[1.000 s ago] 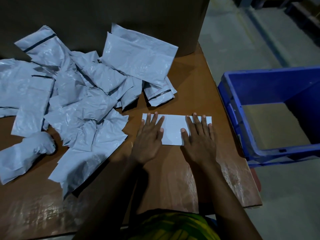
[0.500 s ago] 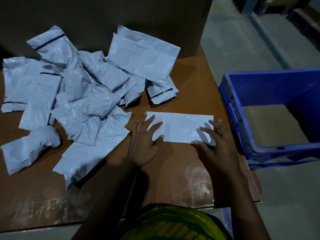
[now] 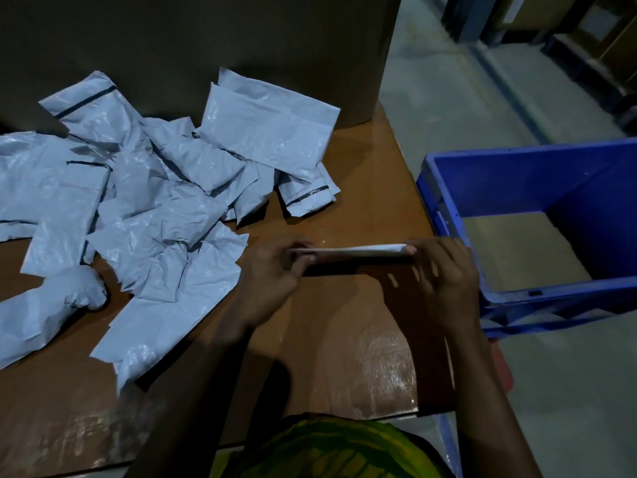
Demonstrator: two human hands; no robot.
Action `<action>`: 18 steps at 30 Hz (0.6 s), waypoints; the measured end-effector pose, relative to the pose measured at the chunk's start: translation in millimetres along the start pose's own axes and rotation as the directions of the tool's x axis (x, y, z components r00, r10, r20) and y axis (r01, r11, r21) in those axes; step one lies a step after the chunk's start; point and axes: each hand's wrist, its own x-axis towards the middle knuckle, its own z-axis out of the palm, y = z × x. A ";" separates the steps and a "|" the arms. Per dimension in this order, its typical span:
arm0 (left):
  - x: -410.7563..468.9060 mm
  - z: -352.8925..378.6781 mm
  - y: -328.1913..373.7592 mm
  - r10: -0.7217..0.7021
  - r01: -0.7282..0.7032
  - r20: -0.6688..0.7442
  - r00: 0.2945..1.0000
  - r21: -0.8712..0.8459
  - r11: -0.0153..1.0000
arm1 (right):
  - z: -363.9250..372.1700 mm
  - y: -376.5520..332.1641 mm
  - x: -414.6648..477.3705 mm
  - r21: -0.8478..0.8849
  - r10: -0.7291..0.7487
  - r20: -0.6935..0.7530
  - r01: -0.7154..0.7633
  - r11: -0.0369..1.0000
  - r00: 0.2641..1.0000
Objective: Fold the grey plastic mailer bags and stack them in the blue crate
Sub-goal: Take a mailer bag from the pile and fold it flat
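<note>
Brown table (image 3: 344, 188): loose grey mailer bags (image 3: 138, 201) heaped left, dark box (image 3: 206, 36), probably cardboard, at back

No text, label, brand, number or sign is legible. Grey mailer bags (image 3: 138, 201), left half of table (image 3: 365, 188): dark strips only. Blue crate (image 3: 517, 174), off the right edge: nothing readable.
</note>
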 end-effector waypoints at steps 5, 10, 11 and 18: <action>26.0 -11.4 8.8 -0.271 0.286 0.094 0.958 -0.383 0.878 | -9.8 11.4 45.0 0.079 0.040 0.093 -0.047 0.996 0.995; 26.7 15.9 -30.8 -0.370 0.371 0.031 0.929 -0.073 0.926 | 24.3 30.7 49.0 0.038 0.134 0.338 -0.156 0.987 0.931; 24.4 22.2 -35.2 -0.336 0.337 -0.015 0.942 0.064 0.939 | 30.0 31.5 44.2 -0.028 0.132 0.337 -0.130 0.991 0.932; -4.8 73.7 -33.1 0.067 -0.111 0.105 0.992 0.508 0.854 | 53.3 -5.3 -11.3 -0.213 0.262 0.359 -0.195 0.957 0.896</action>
